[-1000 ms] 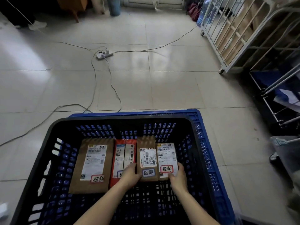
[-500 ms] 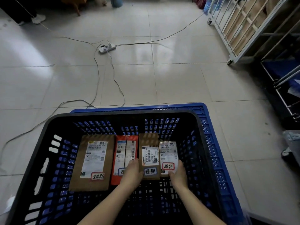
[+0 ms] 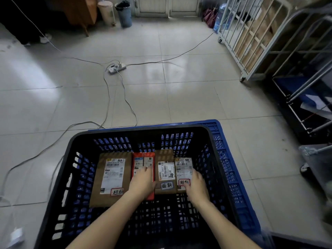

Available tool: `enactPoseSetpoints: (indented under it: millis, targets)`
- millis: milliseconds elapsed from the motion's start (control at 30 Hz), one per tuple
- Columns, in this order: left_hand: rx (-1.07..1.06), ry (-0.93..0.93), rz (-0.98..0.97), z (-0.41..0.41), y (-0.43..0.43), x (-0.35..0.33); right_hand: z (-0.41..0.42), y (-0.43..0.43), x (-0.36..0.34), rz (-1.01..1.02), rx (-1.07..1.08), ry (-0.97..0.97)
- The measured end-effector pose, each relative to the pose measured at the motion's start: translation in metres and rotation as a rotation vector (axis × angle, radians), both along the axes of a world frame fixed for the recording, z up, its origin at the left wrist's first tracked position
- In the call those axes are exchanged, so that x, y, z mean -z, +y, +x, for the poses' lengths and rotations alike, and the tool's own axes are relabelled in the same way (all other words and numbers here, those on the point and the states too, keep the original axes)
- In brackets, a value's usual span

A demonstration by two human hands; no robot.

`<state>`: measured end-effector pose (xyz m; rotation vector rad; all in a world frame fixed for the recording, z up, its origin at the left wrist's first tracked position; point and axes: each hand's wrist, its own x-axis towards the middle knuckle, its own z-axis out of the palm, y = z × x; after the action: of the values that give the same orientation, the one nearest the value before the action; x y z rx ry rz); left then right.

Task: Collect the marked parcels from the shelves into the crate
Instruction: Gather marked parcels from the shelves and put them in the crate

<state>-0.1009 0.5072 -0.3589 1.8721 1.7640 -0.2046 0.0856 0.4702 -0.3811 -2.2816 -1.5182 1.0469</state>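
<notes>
Black plastic crate holds four marked parcels in a row on its floor. Left hand lies flat on the red parcel, fingers straight and together. Right hand rests on the rightmost parcel (finger grip cannot be determined). Beyond, a power strip lies on the tiles.

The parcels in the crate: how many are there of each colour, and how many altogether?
Brown: 3, the wide brown parcel, the narrow brown parcel and the small brown parcel
Red: 1, the red parcel
Total: 4
</notes>
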Motion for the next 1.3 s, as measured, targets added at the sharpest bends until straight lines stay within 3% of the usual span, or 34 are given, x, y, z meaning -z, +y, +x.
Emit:
enactPoseSetpoints:
  millis: [600,867,1300]
  targets:
    - [0.326,0.040,0.262,-0.035,-0.060,-0.126,-0.010,-0.099,-0.139,0.184,-0.128,-0.303]
    - [0.512,-0.018,0.313,-0.011,-0.105,-0.165,0.009,-0.188,-0.195,0.228,0.071,-0.437]
    - [0.925,-0.215,0.413,0.117,-0.217,-0.224,0.056,-0.349,-0.257,0.282,0.510,-0.503]
